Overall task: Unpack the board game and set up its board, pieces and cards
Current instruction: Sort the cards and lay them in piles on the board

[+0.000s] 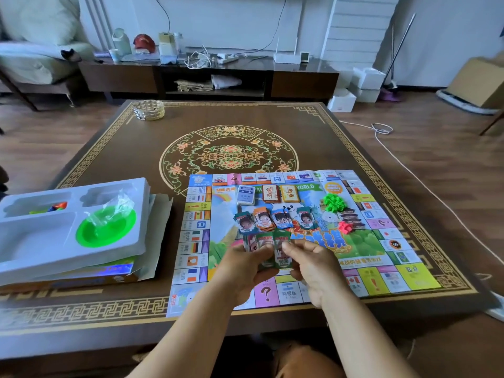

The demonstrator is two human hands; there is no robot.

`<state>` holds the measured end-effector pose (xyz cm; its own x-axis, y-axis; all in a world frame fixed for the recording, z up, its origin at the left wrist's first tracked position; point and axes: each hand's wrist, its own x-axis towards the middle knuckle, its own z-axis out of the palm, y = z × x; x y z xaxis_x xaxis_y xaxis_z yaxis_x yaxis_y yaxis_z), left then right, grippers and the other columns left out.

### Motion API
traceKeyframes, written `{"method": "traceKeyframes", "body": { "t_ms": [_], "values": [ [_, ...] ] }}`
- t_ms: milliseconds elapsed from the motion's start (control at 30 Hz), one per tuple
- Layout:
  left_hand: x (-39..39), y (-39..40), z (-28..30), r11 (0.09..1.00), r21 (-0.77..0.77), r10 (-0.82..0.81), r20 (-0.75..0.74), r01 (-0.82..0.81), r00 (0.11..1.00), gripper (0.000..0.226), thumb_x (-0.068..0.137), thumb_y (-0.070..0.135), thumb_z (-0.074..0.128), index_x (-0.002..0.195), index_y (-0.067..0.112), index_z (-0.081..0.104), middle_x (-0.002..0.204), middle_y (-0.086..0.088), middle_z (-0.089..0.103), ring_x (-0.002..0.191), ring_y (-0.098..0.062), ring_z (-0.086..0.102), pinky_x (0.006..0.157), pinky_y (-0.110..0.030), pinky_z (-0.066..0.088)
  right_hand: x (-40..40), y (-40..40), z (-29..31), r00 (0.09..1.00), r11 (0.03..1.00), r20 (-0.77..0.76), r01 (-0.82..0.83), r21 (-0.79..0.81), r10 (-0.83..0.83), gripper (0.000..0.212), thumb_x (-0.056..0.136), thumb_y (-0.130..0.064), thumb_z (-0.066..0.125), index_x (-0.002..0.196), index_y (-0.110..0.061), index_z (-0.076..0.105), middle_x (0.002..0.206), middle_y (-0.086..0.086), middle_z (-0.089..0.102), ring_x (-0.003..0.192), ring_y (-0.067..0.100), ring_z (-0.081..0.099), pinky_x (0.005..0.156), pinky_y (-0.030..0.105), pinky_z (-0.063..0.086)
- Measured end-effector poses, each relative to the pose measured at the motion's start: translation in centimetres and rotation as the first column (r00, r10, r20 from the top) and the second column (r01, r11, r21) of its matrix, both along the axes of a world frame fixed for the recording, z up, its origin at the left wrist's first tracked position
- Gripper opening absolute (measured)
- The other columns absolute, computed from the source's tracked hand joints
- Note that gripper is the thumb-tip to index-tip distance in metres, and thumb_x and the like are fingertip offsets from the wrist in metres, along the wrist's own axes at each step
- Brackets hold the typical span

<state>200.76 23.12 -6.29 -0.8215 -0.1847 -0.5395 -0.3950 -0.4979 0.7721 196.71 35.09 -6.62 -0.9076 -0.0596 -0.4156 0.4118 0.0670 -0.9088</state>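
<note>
The paper game board point(381, 233) lies unfolded on the table's near right part. On it sit a blue card deck point(246, 195), two orange card decks point(281, 192), several small piles of play money point(275, 220), a heap of green pieces point(335, 201) and a few pink pieces point(345, 227). My left hand point(245, 271) grips a fanned stack of play money point(266, 241) above the board's near edge. My right hand point(313, 266) pinches a green 1000 note point(283, 252) at the stack's right side.
At the left, a white plastic tray point(38, 241) rests on the game box point(81, 278); it holds a green bowl point(106, 227) with a clear bag and coloured pawns point(53, 207). A glass ashtray point(148, 109) sits at the far left corner. A white cable point(409, 162) runs over the floor on the right.
</note>
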Motion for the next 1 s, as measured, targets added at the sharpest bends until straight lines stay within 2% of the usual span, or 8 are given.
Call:
{"method": "traceKeyframes", "body": {
  "t_ms": [167,233,400,567,733,900,967,1000],
  "values": [
    [-1.0,1.0,-0.4,1.0,0.017,-0.023,0.039,0.022,0.999,0.014,0.086,0.007,0.065,0.098,0.001,0.063,0.088,-0.013,0.07,0.076,-0.02,0.068,0.062,-0.028,0.059,-0.7,1.1,-0.5,0.999,0.999,0.016,0.048,-0.004,-0.048,0.009,0.081,-0.016,0.073,0.077,-0.015,0.066,0.07,-0.001,0.064,0.051,0.009,0.049,0.046,0.02,0.04],
    [-1.3,1.1,-0.7,1.0,0.021,-0.012,0.051,0.011,0.999,0.014,0.086,0.009,0.065,0.096,-0.001,0.062,0.089,-0.016,0.069,0.077,-0.023,0.069,0.062,-0.027,0.06,-1.6,1.9,-0.8,0.994,0.993,-0.039,0.103,0.053,-0.101,0.009,0.081,-0.017,0.073,0.083,-0.01,0.068,0.073,0.0,0.066,0.057,0.009,0.054,0.051,0.022,0.044],
    [-1.9,0.7,-1.4,0.999,0.011,0.047,0.07,-0.048,0.996,0.011,0.09,0.01,0.062,0.09,-0.002,0.06,0.078,-0.015,0.067,0.078,-0.028,0.07,0.067,-0.03,0.06,-4.1,2.8,-2.1,0.982,0.882,-0.185,0.047,0.469,0.046,0.015,0.082,-0.027,0.071,0.078,-0.013,0.066,0.073,-0.002,0.066,0.069,0.016,0.061,0.059,0.024,0.044],
    [-2.0,0.4,-1.5,0.999,-0.034,0.039,0.065,-0.037,0.997,0.013,0.092,0.009,0.057,0.081,0.002,0.06,0.06,-0.008,0.067,0.055,-0.015,0.068,0.062,-0.027,0.057,-5.1,0.8,-3.9,0.973,0.765,-0.161,-0.024,0.643,0.165,0.016,0.083,-0.033,0.069,0.079,-0.019,0.062,0.078,-0.005,0.064,0.074,0.017,0.06,0.061,0.025,0.041],
    [-2.2,-0.2,-1.3,1.0,0.008,0.003,0.053,-0.003,0.999,0.007,0.094,0.002,0.051,0.089,0.0,0.056,0.074,-0.015,0.065,0.054,-0.018,0.069,0.056,-0.025,0.057,-5.7,0.7,-4.0,0.967,0.661,-0.19,0.033,0.749,0.168,0.013,0.087,-0.028,0.063,0.079,-0.02,0.058,0.079,-0.005,0.063,0.072,0.017,0.057,0.055,0.024,0.035],
    [-2.4,0.1,-1.8,1.0,0.02,-0.003,0.056,0.002,0.998,0.012,0.095,-0.001,0.048,0.105,-0.006,0.054,0.105,-0.031,0.064,0.085,-0.033,0.069,0.053,-0.025,0.057,-5.4,1.1,-4.9,0.938,0.546,-0.268,0.11,0.83,0.218,0.017,0.085,-0.035,0.065,0.083,-0.02,0.059,0.095,0.001,0.064,0.095,0.026,0.057,0.071,0.031,0.046],
    [-2.3,0.4,-1.8,1.0,0.01,0.007,0.057,-0.008,0.998,0.006,0.093,0.0,0.053,0.097,-0.003,0.057,0.105,-0.029,0.065,0.089,-0.034,0.067,0.053,-0.025,0.057,-5.1,1.1,-4.1,0.931,0.585,-0.294,0.116,0.802,0.218,0.021,0.083,-0.038,0.066,0.091,-0.019,0.059,0.099,0.001,0.06,0.1,0.025,0.053,0.078,0.032,0.044],
    [-2.2,0.6,-1.8,1.0,0.0,0.012,0.056,-0.012,0.998,0.003,0.091,0.001,0.056,0.093,-0.001,0.058,0.103,-0.027,0.066,0.089,-0.033,0.068,0.055,-0.026,0.058,-4.8,1.0,-3.5,0.928,0.669,-0.311,0.101,0.737,0.203,0.023,0.084,-0.04,0.066,0.09,-0.019,0.06,0.096,0.001,0.061,0.096,0.023,0.055,0.077,0.033,0.046]
  ]
}}
